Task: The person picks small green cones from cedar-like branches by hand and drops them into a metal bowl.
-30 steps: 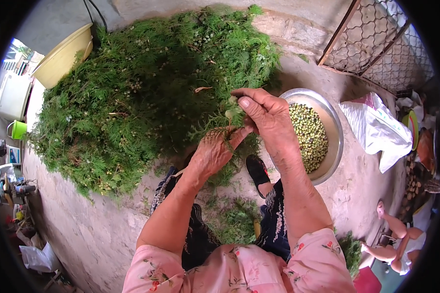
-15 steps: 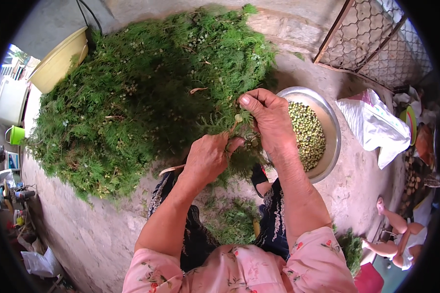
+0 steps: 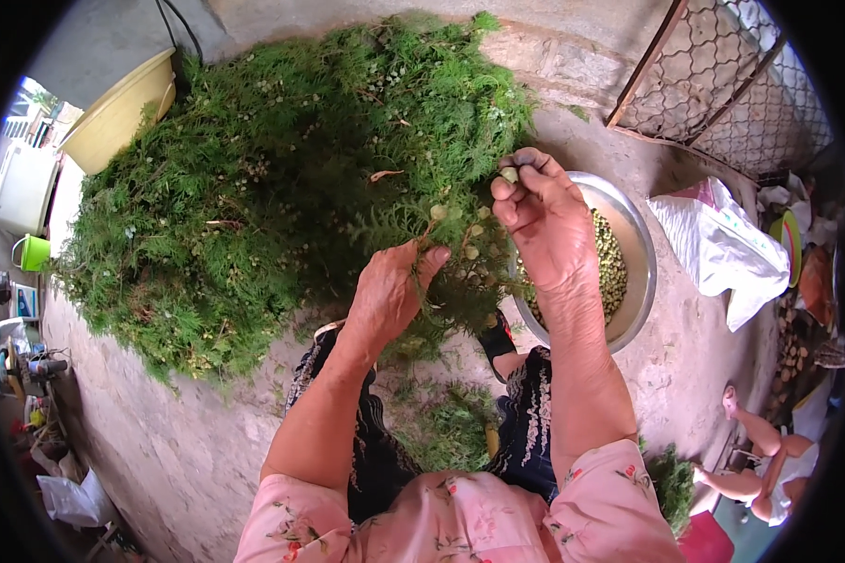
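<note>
My left hand (image 3: pixel 387 293) is closed round the stem of a feathery green conifer sprig (image 3: pixel 468 277), which carries several round, pale green cones. Up and to the right of it, my right hand (image 3: pixel 552 225) pinches one pale green cone (image 3: pixel 509 174) between thumb and fingers, apart from the sprig. Partly behind my right wrist stands a wide metal bowl (image 3: pixel 644 281) holding many small green cones (image 3: pixel 611 267). A large heap of cut conifer branches (image 3: pixel 178 216) covers the ground ahead and to the left.
A yellow basin (image 3: pixel 122 108) leans behind the heap at far left, near a small green bucket (image 3: pixel 34 252). Right of the bowl lies a white sack (image 3: pixel 718 244), below a wire mesh panel (image 3: pixel 704 84). Loose sprigs (image 3: pixel 451 427) lie between my legs. Another person (image 3: pixel 760 460) sits at lower right.
My right hand has moved up and right, away from the sprig, and a cone now shows in its fingers. My left hand keeps hold of the sprig.
</note>
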Motion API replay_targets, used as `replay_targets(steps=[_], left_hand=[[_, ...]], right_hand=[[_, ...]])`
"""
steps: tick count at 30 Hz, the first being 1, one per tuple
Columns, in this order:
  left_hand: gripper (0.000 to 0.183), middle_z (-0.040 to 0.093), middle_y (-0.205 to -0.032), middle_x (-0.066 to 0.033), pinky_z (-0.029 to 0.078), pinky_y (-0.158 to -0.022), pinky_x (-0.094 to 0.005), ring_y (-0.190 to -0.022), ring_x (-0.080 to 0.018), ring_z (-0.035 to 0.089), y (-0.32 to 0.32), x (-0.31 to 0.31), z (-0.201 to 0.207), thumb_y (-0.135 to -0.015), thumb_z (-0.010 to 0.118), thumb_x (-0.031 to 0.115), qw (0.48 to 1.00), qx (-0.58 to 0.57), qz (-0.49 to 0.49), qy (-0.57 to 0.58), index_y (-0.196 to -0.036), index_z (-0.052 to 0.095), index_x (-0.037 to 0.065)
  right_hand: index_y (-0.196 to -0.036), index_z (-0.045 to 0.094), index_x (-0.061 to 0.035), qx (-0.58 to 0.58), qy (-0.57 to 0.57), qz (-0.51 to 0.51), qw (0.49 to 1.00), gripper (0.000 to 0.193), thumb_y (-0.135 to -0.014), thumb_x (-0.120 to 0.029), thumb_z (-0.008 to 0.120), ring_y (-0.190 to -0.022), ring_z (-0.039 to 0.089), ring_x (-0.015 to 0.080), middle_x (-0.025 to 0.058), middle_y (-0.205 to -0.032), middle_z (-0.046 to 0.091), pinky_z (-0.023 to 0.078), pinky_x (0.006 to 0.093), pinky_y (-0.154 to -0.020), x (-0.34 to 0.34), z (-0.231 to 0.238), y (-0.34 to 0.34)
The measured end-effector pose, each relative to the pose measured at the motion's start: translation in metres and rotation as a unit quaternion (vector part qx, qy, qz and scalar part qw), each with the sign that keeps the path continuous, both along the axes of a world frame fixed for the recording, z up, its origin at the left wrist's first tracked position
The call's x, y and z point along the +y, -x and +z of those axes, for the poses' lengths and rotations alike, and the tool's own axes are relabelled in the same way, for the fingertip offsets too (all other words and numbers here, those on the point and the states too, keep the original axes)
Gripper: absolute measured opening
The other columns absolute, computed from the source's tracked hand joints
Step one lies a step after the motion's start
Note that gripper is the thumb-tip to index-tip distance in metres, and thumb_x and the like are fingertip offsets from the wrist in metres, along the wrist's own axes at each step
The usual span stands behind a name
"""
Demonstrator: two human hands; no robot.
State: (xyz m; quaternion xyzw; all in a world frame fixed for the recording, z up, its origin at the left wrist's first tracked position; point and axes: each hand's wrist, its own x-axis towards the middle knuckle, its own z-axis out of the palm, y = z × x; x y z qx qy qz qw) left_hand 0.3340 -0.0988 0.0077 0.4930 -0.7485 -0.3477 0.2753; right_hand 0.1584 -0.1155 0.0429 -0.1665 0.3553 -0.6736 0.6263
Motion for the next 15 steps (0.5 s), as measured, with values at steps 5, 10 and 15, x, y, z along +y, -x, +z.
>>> replay_targets(steps=[5,10,15], left_hand=[[0.036,0.049,-0.062,-0.0230,0.036,-0.054,-0.0435,-0.062,-0.0421,0.046,0.001,-0.001,0.004,-0.087,0.049,0.030,1.000,0.016,0.006,-0.017,-0.076,0.051,-0.004],[0.035,0.047,-0.060,-0.0225,0.036,-0.054,-0.0424,-0.059,-0.0409,0.044,0.007,0.003,0.006,-0.087,0.050,0.030,0.999,0.050,0.000,0.004,-0.078,0.052,-0.003],[0.036,0.050,-0.065,-0.0175,0.036,-0.057,-0.0400,-0.062,-0.0319,0.045,0.012,0.003,0.009,-0.085,0.053,0.033,0.997,0.042,-0.006,-0.060,-0.080,0.055,-0.002]], right_hand=[[-0.091,0.060,-0.0047,0.214,0.011,0.150,0.965,0.019,-0.074,-0.006,0.066,-0.057,0.051,0.0067,0.0017,-0.070,0.057,0.040,0.0191,-0.049,0.009,0.005,0.000],[-0.091,0.062,-0.0048,0.344,0.051,0.143,0.927,0.016,-0.075,-0.007,0.065,-0.053,0.047,0.0037,-0.0009,-0.070,0.060,0.037,0.0161,-0.046,0.008,-0.018,-0.011],[-0.088,0.062,-0.0042,0.281,-0.050,0.101,0.953,0.011,-0.078,-0.009,0.062,-0.048,0.044,0.0057,-0.0002,-0.063,0.057,0.036,0.0187,-0.043,0.010,-0.010,-0.011]])
